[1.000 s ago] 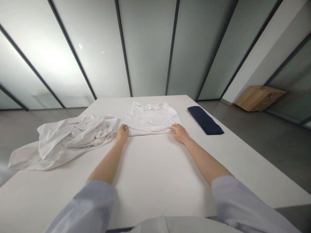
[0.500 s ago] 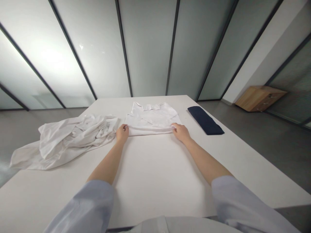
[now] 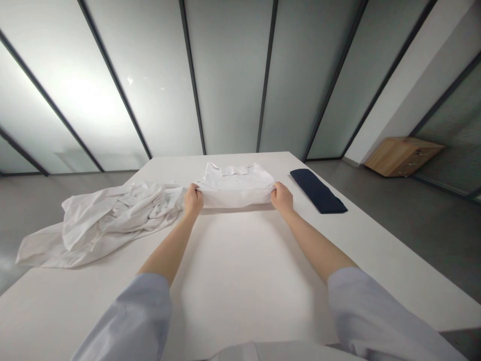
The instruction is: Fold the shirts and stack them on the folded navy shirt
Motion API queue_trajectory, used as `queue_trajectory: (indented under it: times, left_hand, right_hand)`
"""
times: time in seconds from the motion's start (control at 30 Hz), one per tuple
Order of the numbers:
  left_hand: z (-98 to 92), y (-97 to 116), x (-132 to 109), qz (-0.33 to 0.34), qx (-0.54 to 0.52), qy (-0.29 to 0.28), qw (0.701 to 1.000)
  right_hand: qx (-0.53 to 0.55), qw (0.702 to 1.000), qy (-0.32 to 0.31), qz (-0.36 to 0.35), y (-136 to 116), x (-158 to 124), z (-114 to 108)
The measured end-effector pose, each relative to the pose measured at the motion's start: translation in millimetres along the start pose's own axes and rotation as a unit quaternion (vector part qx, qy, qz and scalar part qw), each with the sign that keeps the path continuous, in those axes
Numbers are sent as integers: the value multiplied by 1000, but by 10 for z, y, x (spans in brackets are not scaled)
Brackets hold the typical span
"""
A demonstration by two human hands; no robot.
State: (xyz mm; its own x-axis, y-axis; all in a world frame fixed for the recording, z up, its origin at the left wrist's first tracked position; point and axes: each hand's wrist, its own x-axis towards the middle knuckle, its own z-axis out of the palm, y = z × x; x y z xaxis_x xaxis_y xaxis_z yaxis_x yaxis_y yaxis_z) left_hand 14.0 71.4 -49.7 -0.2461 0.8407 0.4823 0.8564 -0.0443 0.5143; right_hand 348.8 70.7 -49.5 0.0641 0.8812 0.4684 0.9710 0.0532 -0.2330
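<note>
A white collared shirt (image 3: 236,184) lies flat on the white table (image 3: 240,281), collar away from me. My left hand (image 3: 193,200) and my right hand (image 3: 282,198) pinch its near edge at either end, lifting that edge into a taut band. Just left of my left hand lies a crumpled white garment (image 3: 108,220), its cloth trailing over the table's left edge. A pale blue sleeve covers each of my forearms above the wrist.
A folded navy cloth (image 3: 317,191) lies on the table to the right of the shirt. A low wooden cabinet (image 3: 403,157) stands on the grey floor at back right. Frosted glass panels with dark frames run behind the table.
Both hands have closed on the shirt's near edge and raised it slightly, drawing it away from me and shortening the shirt's visible length. The view has tilted slightly.
</note>
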Motion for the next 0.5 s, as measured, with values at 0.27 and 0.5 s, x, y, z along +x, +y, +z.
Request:
queue_trajectory:
  times: [0.27,0.5]
  left_hand:
    - [120,-49,33,95,209,-282,932]
    - [-449,19,-201,215,257,-377,863]
  right_hand:
    - [-51,971,-231,-42,0,29,139]
    - [-78,960,-253,-93,25,-453,-276]
